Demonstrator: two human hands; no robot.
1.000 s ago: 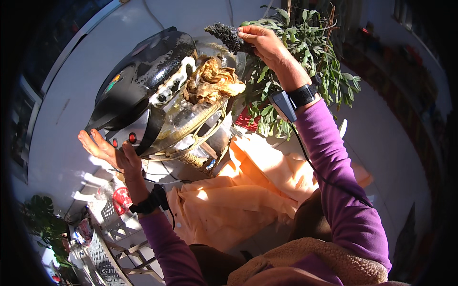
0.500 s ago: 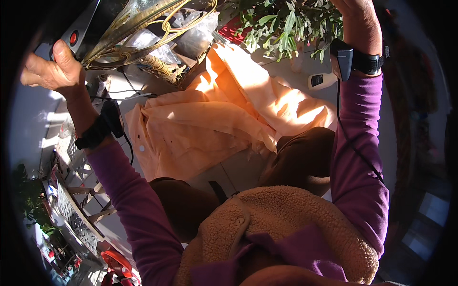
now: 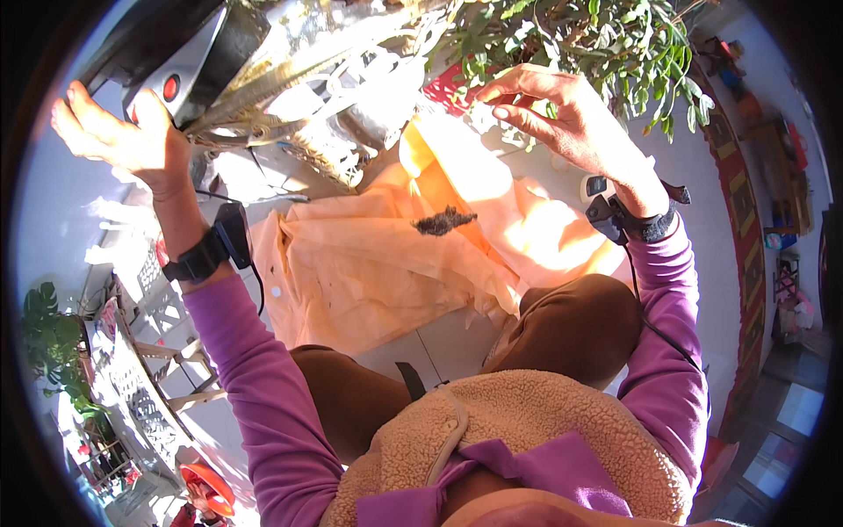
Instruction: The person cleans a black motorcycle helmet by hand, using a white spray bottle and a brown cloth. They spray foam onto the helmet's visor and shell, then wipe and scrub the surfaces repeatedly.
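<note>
My left hand [image 3: 127,139] is up at the far left, fingers stretched apart and thumb by a silver-and-black appliance [image 3: 189,75] with a red round button. I cannot tell whether it touches it. My right hand [image 3: 571,119] hangs below the leafy plant [image 3: 606,48], fingers loosely bent and thumb apart, with no held thing visible. Between the hands, a dark, ragged clump [image 3: 443,221] shows over the orange cloth [image 3: 369,255] spread before my knees; whether it lies on the cloth or is in the air is unclear.
A wicker basket [image 3: 329,149] with clear plastic bags stands behind the cloth in strong glare. A pale handheld device [image 3: 595,187] shows beside my right wrist. Wooden-framed furniture [image 3: 171,373], another plant [image 3: 53,338] and a red basin [image 3: 208,487] are at left.
My right hand has come down and inward from the top edge. The dark clump now appears over the cloth. My left hand stays by the appliance, its fingers more spread.
</note>
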